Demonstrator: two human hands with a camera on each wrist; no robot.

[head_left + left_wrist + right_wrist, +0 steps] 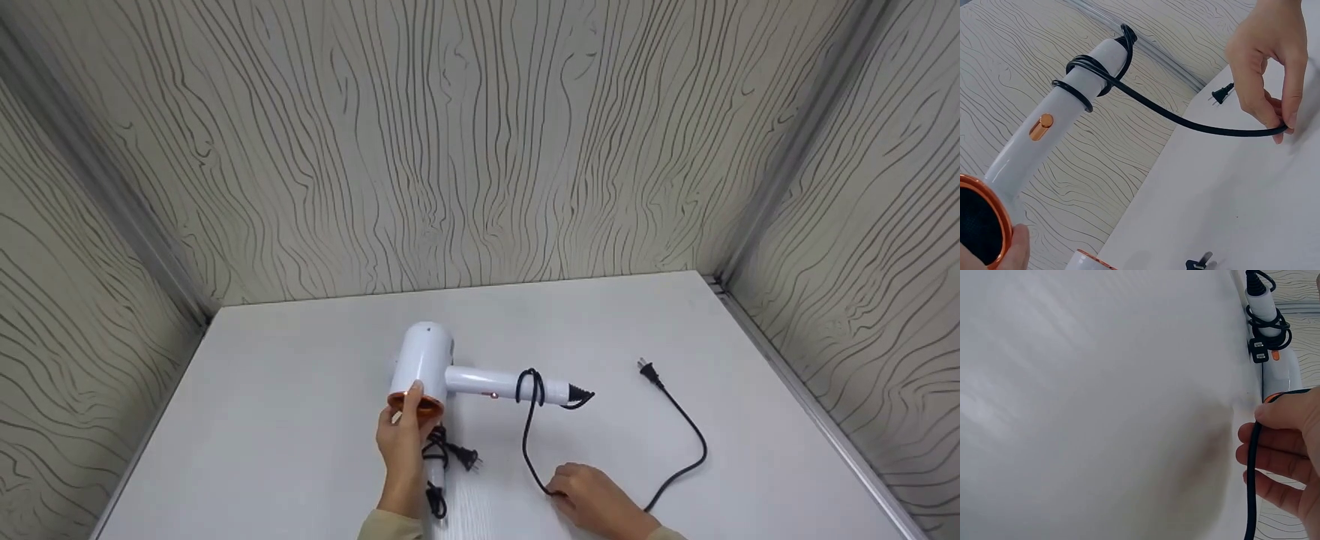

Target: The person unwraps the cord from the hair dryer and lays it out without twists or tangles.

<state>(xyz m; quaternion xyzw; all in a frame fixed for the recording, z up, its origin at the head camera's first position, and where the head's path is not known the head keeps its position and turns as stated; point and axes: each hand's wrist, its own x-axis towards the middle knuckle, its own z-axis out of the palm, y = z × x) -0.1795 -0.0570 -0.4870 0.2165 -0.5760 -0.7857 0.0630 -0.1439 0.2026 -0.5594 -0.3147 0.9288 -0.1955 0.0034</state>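
Note:
A white hair dryer (424, 352) with an orange-rimmed end is held by my left hand (403, 442), thumb on top and fingers at the rim. Its handle (1044, 121) points right, with a few loops of black power cord (1168, 115) around it near the tail. Thumb and fingertips of my right hand (596, 501) pinch that cord, which runs taut from the handle in the left wrist view. Beyond the right hand, the cord curves away to a two-pin plug (649, 371) at the right of the table.
A second white hair dryer (1264, 306), its cord wound around the handle, lies beside my left hand. Its plug (466, 457) sticks out to the right. The white table (285, 420) is bounded by wood-patterned walls (450, 150) at the back and sides.

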